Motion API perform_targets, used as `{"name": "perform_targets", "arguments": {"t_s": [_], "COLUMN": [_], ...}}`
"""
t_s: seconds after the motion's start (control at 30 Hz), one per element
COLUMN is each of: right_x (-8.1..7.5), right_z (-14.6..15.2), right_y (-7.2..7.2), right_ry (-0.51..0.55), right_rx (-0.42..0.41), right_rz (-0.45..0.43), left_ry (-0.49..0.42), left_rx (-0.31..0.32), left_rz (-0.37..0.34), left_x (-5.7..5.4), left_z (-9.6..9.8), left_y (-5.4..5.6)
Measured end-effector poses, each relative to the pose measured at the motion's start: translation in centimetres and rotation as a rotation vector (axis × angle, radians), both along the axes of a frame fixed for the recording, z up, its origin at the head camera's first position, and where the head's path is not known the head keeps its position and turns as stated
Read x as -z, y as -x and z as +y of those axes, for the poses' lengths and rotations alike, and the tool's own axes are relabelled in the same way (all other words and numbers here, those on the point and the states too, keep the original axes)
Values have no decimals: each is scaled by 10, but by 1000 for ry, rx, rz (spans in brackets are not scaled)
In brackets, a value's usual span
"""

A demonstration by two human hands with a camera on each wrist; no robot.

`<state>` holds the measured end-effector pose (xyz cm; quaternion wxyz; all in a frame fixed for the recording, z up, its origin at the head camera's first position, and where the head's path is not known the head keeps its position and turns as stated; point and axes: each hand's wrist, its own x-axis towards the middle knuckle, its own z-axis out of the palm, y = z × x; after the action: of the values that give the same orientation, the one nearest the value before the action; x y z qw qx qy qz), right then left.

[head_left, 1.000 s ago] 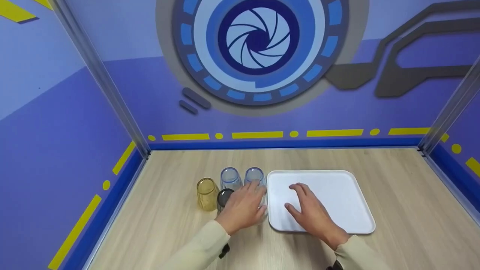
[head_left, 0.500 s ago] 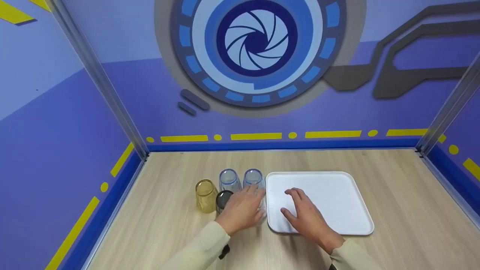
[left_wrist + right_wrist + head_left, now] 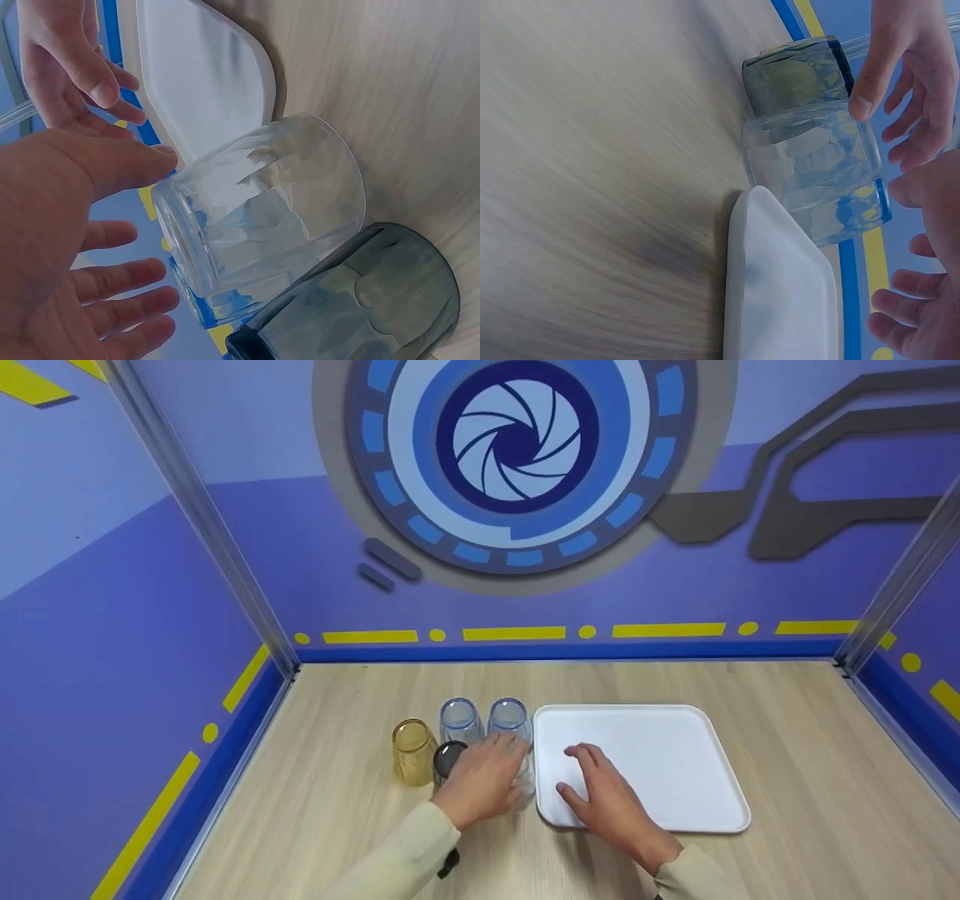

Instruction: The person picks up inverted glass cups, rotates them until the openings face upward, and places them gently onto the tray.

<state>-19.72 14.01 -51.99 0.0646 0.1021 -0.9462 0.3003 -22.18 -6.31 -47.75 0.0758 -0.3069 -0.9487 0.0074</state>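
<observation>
Moved since a second ago: right hand (image 3: 609, 802), drawn slightly nearer the person and a little leftward; left hand (image 3: 482, 778), nearly in place. Glasses and tray stand as they did.

Left hand: lowered over the clear glass (image 3: 262, 202), thumb to one side of its base, fingers loosely extended to the other, the span wide. Whether thumb and glass touch, I cannot tell.

Right hand: above the near left part of the white tray (image 3: 667, 765), thumb and bent fingers set wide apart.

Clear glass: one, upside down, just left of the tray, partly hidden from the head view by the left hand.

Dark grey glass (image 3: 360, 300): one, upside down, just beside the clear one on its left; contact between them uncertain.

Blue-tinted glasses (image 3: 460, 724): two, upside down, side by side in the row behind, the right one near the tray's edge.

Amber glass (image 3: 414, 757): one, upside down, outermost on the left.

Desk (image 3: 810, 750): pale wood grain, bearing all the above.

Wall panels (image 3: 300, 547): blue and purple, printed with yellow dashes and dots.

Sleeves (image 3: 397, 851): cream, on both arms.
</observation>
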Motion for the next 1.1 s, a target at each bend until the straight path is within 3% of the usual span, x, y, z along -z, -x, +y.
{"name": "perform_targets", "arguments": {"t_s": [0.2,0.37,0.6,1.1], "right_x": [3,6,11,13], "right_z": [-2,-3,-5,-7], "right_y": [1,0,-1,1], "right_ry": [7,11,12,24], "right_rx": [-6,-15,-35,-15], "right_rz": [-30,-6,23,-48], "left_ry": [4,19,21,13], "left_rx": [5,6,-20,-10], "left_rz": [-3,13,-39,-56], "left_x": [4,6,7,12], "left_z": [-1,-2,-1,3], "left_y": [1,3,4,10]}}
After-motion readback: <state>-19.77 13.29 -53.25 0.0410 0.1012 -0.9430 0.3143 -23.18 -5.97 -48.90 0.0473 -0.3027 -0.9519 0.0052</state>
